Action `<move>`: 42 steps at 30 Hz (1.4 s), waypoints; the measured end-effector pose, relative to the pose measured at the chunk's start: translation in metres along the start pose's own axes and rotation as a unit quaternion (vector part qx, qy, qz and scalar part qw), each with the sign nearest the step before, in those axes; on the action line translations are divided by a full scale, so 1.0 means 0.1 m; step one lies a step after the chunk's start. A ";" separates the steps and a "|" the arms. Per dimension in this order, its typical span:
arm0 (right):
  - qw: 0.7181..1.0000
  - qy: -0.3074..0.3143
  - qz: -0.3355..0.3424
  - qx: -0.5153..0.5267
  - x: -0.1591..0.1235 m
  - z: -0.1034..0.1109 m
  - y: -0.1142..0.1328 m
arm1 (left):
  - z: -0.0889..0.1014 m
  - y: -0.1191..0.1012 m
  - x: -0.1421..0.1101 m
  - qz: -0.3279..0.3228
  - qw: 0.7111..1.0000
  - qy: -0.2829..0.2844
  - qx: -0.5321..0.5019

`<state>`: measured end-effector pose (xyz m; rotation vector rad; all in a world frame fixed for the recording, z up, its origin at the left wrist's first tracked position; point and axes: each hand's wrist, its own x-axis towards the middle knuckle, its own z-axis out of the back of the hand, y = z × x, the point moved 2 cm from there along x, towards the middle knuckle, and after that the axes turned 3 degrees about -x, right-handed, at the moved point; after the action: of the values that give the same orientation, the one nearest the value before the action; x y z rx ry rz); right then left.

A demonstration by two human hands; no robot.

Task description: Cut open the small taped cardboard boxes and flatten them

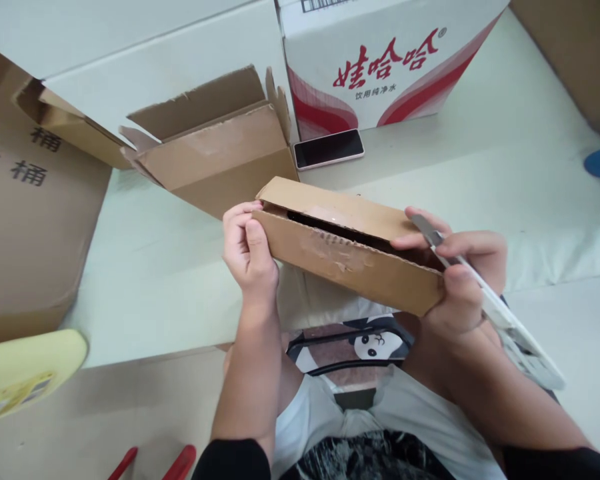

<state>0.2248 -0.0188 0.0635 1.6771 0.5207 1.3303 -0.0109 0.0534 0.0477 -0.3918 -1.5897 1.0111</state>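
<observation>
Between my two hands a small brown cardboard box is held up, tilted down to the right. Its top is parted along a dark slit, and torn paper marks the near flap. My left hand grips the box's left end, thumb on the near side and fingers behind. At the other end, my right hand pinches the box's corner. That hand also holds a white utility knife, its blade out and pointing up to the left over the box. What lies inside the box is too dark to make out.
Behind stands an open brown carton, with a phone beside it and a white-and-red carton farther back. A large carton and a yellow object are at left. A panda-print bag is below the box.
</observation>
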 end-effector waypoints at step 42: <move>0.981 0.067 0.036 -0.179 0.46 0.22 -0.46 | 0.14 0.02 -0.11 -0.038 0.996 -0.076 -0.041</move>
<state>0.2699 0.0310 0.0492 1.3272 0.2772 1.4982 -0.0216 0.0411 0.0395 -0.3151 -1.7738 0.9375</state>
